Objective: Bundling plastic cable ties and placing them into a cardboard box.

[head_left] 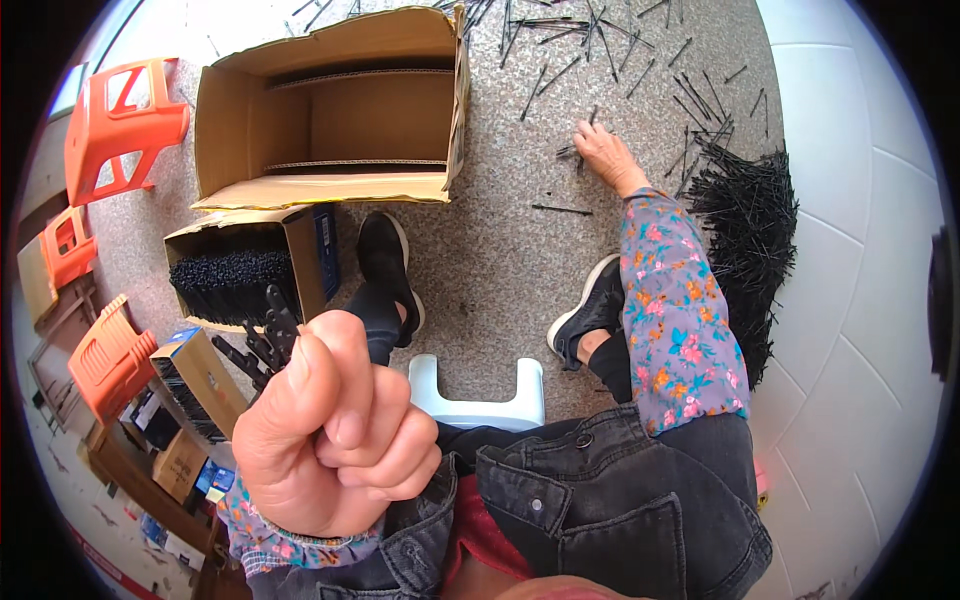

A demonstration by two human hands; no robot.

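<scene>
Black sticks: left bunch [266, 338], floor scatter

Speckled floor [490, 280], white tiles [835, 280] at 3 o'clock, orange stool [125, 128] at 10, open carton [350, 188] at 11. Stick pile [745, 230] at 2–3.

My left hand [340, 430]: held up at 7–8, fist clenched round the bunch. Right hand [605, 155]: reaching low at 1, palm down; can't tell if pinching.

Over on my left, orange plastic stools [95, 130] string out by the speckled floor [480, 270]; here's a pale blue plastic stool [470, 412] poking out between my legs, and big white tiles [830, 200] line my right!
</scene>
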